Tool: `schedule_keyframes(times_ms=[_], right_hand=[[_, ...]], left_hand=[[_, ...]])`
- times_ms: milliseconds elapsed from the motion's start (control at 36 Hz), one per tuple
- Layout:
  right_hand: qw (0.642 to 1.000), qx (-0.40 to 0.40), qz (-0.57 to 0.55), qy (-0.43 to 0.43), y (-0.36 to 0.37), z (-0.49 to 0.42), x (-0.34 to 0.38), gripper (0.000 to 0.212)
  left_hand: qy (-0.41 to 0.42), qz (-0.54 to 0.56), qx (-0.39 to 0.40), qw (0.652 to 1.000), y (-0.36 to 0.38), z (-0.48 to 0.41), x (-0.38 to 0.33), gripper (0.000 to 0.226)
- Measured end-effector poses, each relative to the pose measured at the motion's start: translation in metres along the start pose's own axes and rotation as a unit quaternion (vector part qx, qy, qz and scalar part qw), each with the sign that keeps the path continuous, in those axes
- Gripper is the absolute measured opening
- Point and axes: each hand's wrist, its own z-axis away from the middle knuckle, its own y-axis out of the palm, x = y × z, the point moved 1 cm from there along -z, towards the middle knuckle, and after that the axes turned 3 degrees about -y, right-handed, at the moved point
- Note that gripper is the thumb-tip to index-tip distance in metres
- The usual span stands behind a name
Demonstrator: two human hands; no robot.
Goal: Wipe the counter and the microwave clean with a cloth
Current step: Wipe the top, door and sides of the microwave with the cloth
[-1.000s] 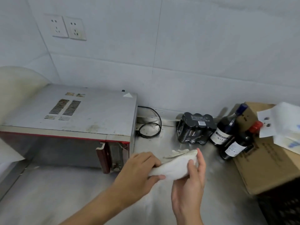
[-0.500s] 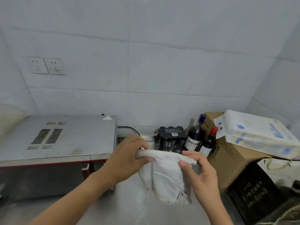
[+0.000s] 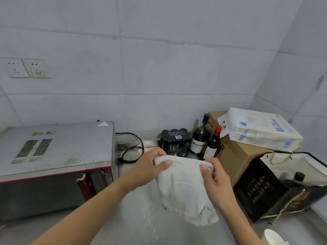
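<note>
Both hands, left hand and right hand, gripped the hanging cloth; a careless swing risked toppling the bottles just behind.

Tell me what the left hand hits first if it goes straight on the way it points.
Beyond the cloth it grips, the left hand would probably meet the black pack of cans at the wall first; depth is unclear from this one view.
</note>
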Motion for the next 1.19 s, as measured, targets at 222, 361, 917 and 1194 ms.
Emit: schedule_keyframes(times_ms=[222,361,917,1194], right_hand=[[0.985,0.11,0.035,0.125,0.008,0.024,-0.088,0.012],[0.971,0.155,0.047,0.176,0.01,0.054,-0.142,0.022],[0.873,0.177,0.398,0.218,0.059,0.026,-0.33,0.027],[0.878,0.085,0.453,0.133,0.086,0.026,-0.364,0.019]], left_hand=[[-0.089,-0.013,0.07,0.994,0.069,-0.001,0.059,0.016],[-0.142,0.018,0.125,0.982,0.115,0.012,0.105,0.019],[-0.128,-0.229,0.11,0.959,0.255,-0.077,0.25,0.021],[-0.116,-0.358,0.084,0.923,0.261,-0.096,0.263,0.031]])
